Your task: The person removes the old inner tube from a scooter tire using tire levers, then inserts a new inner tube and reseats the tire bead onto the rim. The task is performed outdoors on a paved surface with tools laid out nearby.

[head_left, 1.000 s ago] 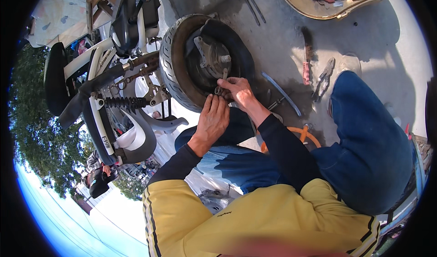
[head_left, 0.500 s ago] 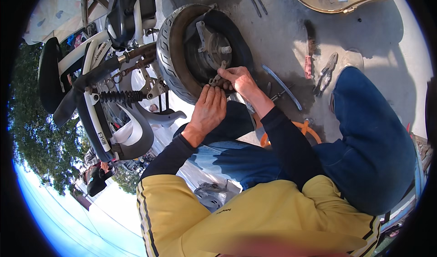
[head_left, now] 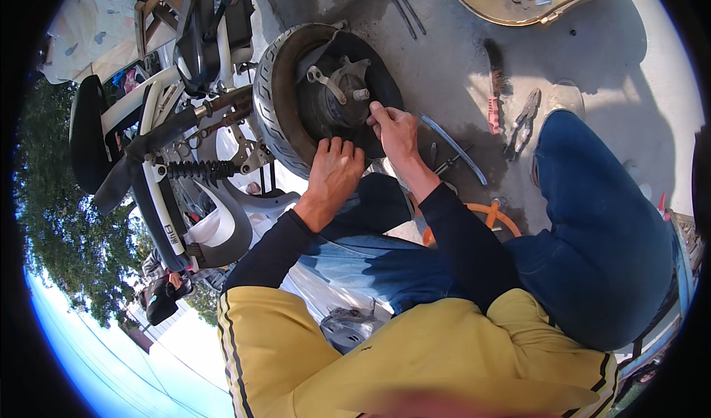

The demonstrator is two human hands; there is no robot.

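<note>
A scooter wheel lies in front of me with its black tire [head_left: 270, 95] around the hub. Black rubber that looks like an inner tube [head_left: 384, 66] bulges from its right side. On the hub's brake plate [head_left: 354, 77] are a metal lever arm [head_left: 328, 84] and a threaded axle end [head_left: 361, 94]. My left hand [head_left: 337, 173] has its fingers curled over the tire's near edge. Just to its right, my right hand [head_left: 400, 138] is closed, thumb against bent fingers, beside the bulging rubber. What lies between those fingertips is hidden.
The scooter frame with a coil spring [head_left: 200, 169] is at left. Pliers [head_left: 523, 124], a red-handled brush [head_left: 494, 92], a clear hose [head_left: 455, 150] and an orange ring-shaped thing [head_left: 492, 212] lie on the right. A tan tray [head_left: 511, 14] with small parts is at the far right.
The brake plate with its lever arm has turned clockwise. My right hand has come away from the lever arm and moved a little apart from my left hand, which stays at the tire's near edge.
</note>
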